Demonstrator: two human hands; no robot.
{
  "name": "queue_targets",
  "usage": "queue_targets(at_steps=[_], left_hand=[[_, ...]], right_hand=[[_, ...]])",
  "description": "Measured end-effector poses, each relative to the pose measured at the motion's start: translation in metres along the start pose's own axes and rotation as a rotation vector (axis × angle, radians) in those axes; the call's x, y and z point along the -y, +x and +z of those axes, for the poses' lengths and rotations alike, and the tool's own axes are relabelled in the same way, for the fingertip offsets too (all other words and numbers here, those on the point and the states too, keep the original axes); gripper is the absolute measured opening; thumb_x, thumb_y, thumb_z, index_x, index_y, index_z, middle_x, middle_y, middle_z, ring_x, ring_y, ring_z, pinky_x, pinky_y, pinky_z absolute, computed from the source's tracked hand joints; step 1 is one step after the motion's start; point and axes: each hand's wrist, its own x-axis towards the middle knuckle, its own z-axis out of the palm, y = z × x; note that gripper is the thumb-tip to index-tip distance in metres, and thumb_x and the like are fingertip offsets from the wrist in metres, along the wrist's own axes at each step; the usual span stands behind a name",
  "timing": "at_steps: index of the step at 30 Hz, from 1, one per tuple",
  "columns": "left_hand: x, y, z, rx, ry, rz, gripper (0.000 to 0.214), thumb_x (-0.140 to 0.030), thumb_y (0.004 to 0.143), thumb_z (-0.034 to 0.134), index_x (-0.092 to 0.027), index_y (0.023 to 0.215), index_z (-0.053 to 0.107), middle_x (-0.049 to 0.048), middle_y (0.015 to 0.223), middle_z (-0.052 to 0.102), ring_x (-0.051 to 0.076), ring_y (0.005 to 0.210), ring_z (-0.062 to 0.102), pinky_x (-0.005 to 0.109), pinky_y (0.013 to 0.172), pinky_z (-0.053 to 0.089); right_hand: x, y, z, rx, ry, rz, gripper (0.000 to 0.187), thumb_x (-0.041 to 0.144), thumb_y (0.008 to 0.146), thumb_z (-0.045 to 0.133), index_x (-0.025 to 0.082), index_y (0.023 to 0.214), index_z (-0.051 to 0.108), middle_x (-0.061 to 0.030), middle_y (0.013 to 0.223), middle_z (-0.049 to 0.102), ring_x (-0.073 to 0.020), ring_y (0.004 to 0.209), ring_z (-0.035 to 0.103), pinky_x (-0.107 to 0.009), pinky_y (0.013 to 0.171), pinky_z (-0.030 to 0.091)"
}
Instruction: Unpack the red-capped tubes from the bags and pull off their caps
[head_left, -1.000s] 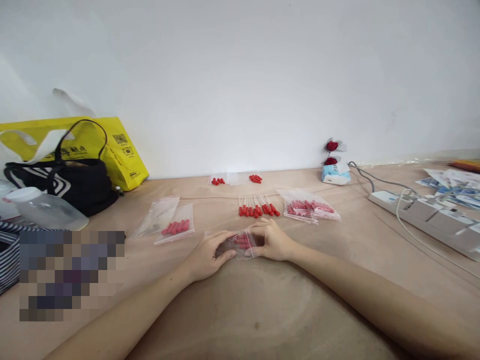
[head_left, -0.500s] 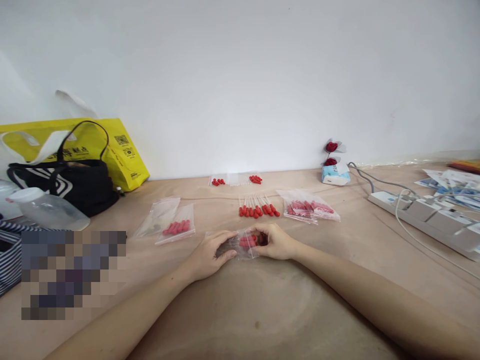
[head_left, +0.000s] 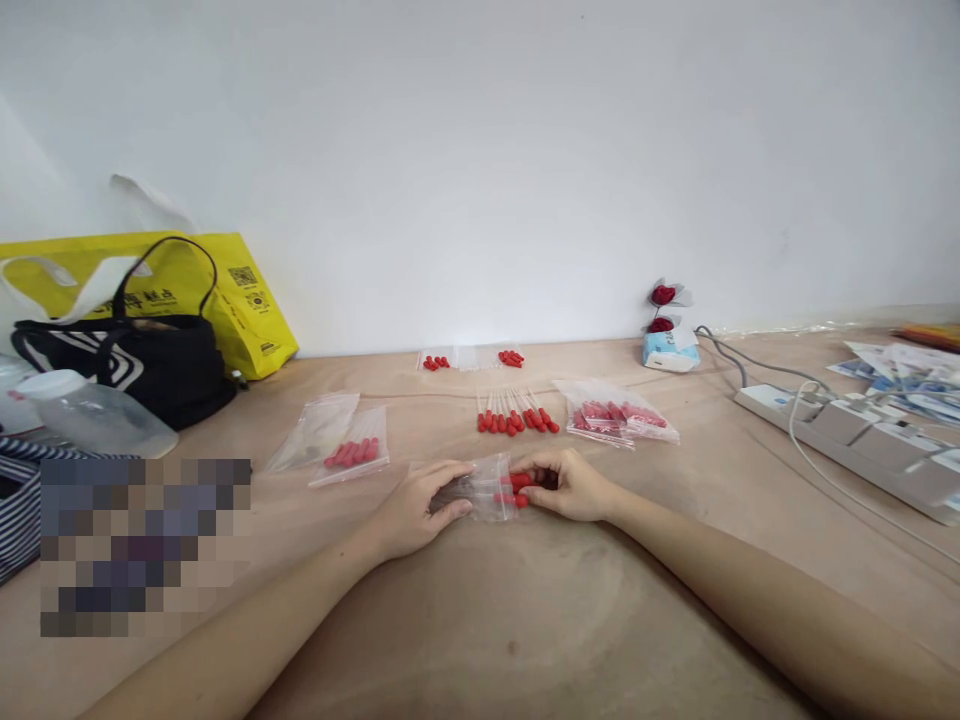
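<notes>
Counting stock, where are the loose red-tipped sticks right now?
Head view, centre: the loose red-tipped sticks lie just beyond the held bag, left of the filled bags.

bag (head_left: 486, 487): clear glossy plastic | droppers (head_left: 517, 421): red rubbery bulbs | table (head_left: 480, 620): matt beige covering

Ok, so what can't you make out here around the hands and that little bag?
Head view throughout.
Count of red sticks in the bag: left hand, right hand and crinkled plastic cover them.
Lower left: a pixelated patch hides what lies there.
Papers: cut off by the right edge.
Print on the yellow bag: too small to read.
</notes>
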Motion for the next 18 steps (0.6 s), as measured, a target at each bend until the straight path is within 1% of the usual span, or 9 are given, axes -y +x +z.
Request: queue_targets(at_steps=[2, 4, 7, 8, 10, 12, 14, 18], left_hand=[[0.0, 0.0, 0.0, 0.005, 0.001, 0.002, 0.037, -0.035, 0.08, 0.05, -0.021, 0.114, 0.05, 0.0061, 0.117, 0.055, 0.019, 0.105, 0.051, 0.034, 0.091, 0.04], [-0.001, 0.001, 0.0, 0.009, 0.005, 0.007, 0.037, -0.034, 0.08, 0.05, -0.021, 0.114, 0.05, 0.0063, 0.117, 0.055, 0.019, 0.106, 0.051, 0.034, 0.091, 0.04], [-0.001, 0.001, 0.0, 0.011, 0.013, 0.007, 0.037, -0.034, 0.08, 0.05, -0.02, 0.113, 0.05, 0.0065, 0.117, 0.055, 0.019, 0.106, 0.051, 0.034, 0.092, 0.04], [-0.001, 0.001, 0.0, 0.011, 0.016, 0.006, 0.036, -0.034, 0.08, 0.05, -0.02, 0.113, 0.051, 0.0065, 0.117, 0.055, 0.019, 0.106, 0.051, 0.034, 0.092, 0.04], [-0.001, 0.001, 0.0, 0.01, 0.021, 0.005, 0.036, -0.034, 0.08, 0.05, -0.021, 0.113, 0.051, 0.0063, 0.117, 0.055, 0.019, 0.106, 0.051, 0.034, 0.092, 0.039], [0.0, 0.001, 0.0, 0.01, 0.021, 0.008, 0.036, -0.034, 0.079, 0.05, -0.021, 0.112, 0.051, 0.0063, 0.117, 0.055, 0.02, 0.107, 0.05, 0.034, 0.092, 0.039], [0.0, 0.001, 0.0, 0.01, 0.014, 0.011, 0.036, -0.034, 0.079, 0.05, -0.021, 0.112, 0.052, 0.0062, 0.117, 0.055, 0.019, 0.107, 0.051, 0.034, 0.092, 0.04], [0.002, 0.001, 0.0, 0.008, 0.006, 0.016, 0.035, -0.034, 0.08, 0.05, -0.022, 0.113, 0.051, 0.0055, 0.117, 0.055, 0.019, 0.107, 0.051, 0.034, 0.092, 0.04]], right_hand=[[0.003, -0.001, -0.004, 0.06, -0.048, -0.07, 0.03, 0.016, 0.068, 0.056, 0.017, 0.098, 0.061, -0.0016, 0.079, 0.06, -0.0093, 0.063, 0.05, -0.021, 0.057, 0.041], [0.007, -0.002, -0.006, 0.09, -0.073, -0.111, 0.035, 0.015, 0.067, 0.058, 0.018, 0.102, 0.059, -0.0033, 0.089, 0.06, -0.0114, 0.072, 0.053, -0.023, 0.064, 0.043], [0.009, -0.001, -0.004, 0.052, -0.125, -0.167, 0.038, 0.023, 0.067, 0.064, 0.019, 0.105, 0.058, -0.0052, 0.095, 0.058, -0.014, 0.08, 0.054, -0.027, 0.071, 0.044], [0.009, -0.001, -0.002, 0.027, -0.151, -0.192, 0.038, 0.026, 0.068, 0.065, 0.019, 0.105, 0.059, -0.0055, 0.095, 0.057, -0.0141, 0.081, 0.054, -0.027, 0.072, 0.044], [0.008, -0.001, 0.001, -0.001, -0.186, -0.227, 0.033, 0.03, 0.071, 0.063, 0.02, 0.102, 0.06, -0.0053, 0.091, 0.057, -0.0131, 0.078, 0.054, -0.025, 0.069, 0.044], [0.007, -0.001, 0.001, 0.01, -0.197, -0.233, 0.027, 0.03, 0.075, 0.059, 0.021, 0.1, 0.062, -0.0047, 0.088, 0.058, -0.0119, 0.075, 0.054, -0.023, 0.065, 0.044], [0.004, -0.003, -0.003, 0.032, -0.208, -0.222, 0.024, 0.028, 0.075, 0.058, 0.021, 0.098, 0.062, -0.0044, 0.086, 0.059, -0.0121, 0.075, 0.055, -0.023, 0.065, 0.044], [-0.001, -0.01, -0.016, 0.011, -0.238, -0.162, 0.028, 0.024, 0.071, 0.061, 0.019, 0.098, 0.06, -0.0044, 0.089, 0.06, -0.014, 0.078, 0.056, -0.026, 0.068, 0.045]])
